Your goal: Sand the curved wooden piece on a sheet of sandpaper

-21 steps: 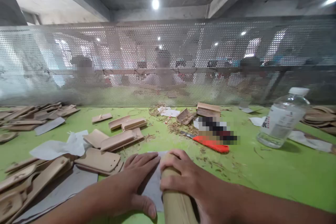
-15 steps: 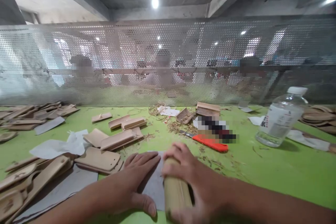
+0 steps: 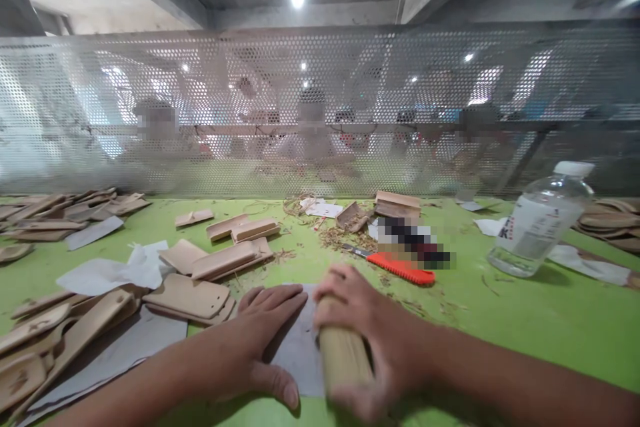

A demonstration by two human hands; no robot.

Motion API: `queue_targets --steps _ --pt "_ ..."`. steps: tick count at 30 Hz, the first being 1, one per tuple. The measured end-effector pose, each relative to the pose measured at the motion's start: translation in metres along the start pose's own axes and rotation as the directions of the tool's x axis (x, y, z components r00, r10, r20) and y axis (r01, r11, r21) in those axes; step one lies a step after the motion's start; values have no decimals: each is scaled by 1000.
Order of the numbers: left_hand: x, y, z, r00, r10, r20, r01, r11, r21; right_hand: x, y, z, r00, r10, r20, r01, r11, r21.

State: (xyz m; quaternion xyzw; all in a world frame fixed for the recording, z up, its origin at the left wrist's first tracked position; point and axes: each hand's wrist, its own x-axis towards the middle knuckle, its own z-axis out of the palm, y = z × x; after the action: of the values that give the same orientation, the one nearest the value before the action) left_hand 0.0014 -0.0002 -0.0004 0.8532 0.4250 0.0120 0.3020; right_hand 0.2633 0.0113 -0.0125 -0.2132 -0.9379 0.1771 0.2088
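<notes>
My right hand [image 3: 373, 340] is wrapped round a long bamboo piece [image 3: 343, 359] that lies on a grey sheet of sandpaper [image 3: 299, 348] on the green table [image 3: 540, 327]. Its fingers curl over the piece's far end. My left hand [image 3: 253, 343] lies flat on the left part of the sheet, fingers stretched out and pointing away from me, thumb near the table's front edge.
Flat wooden pieces [image 3: 193, 297] lie piled to the left, with more sandpaper sheets [image 3: 107, 360] and white paper [image 3: 107, 273]. An orange-handled knife [image 3: 400, 268] and shavings lie ahead. A clear plastic bottle [image 3: 537, 223] stands at the right. A perforated metal screen [image 3: 320, 107] closes off the table's far side.
My right hand has slid the bamboo piece a little away from me over the sandpaper. My left hand has stayed flat on the sheet.
</notes>
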Motion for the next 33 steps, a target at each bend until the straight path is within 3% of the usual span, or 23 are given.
queue_targets --steps 3,7,12,16,21,25,27,30,33 --pt "0 1 0 1000 -5 2 5 1000 -4 -1 3 2 991 76 -106 -80 996 -26" --pt "0 1 0 1000 15 18 -14 1000 -8 -2 -1 5 993 -103 59 101 994 47" --pt "-1 2 -1 1000 -6 25 5 1000 21 3 -8 5 988 100 -115 -102 995 -12" --pt "0 2 -1 1000 7 27 -7 1000 15 2 -13 3 993 -83 83 80 996 39" --pt "1 3 0 999 -28 27 28 999 20 -1 -2 9 988 105 -110 -111 993 -47" --pt "0 2 -1 998 63 3 -63 998 3 -1 0 17 991 -131 21 131 991 1" --pt "0 2 -1 998 56 -13 -56 998 -8 -1 -1 16 995 -98 33 98 995 -18" --pt "0 1 0 1000 18 -14 -18 1000 -12 0 -5 9 997 47 -58 -50 997 -66" --pt "1 0 2 1000 26 2 -26 999 -20 -1 -8 6 995 -63 72 65 998 -26"
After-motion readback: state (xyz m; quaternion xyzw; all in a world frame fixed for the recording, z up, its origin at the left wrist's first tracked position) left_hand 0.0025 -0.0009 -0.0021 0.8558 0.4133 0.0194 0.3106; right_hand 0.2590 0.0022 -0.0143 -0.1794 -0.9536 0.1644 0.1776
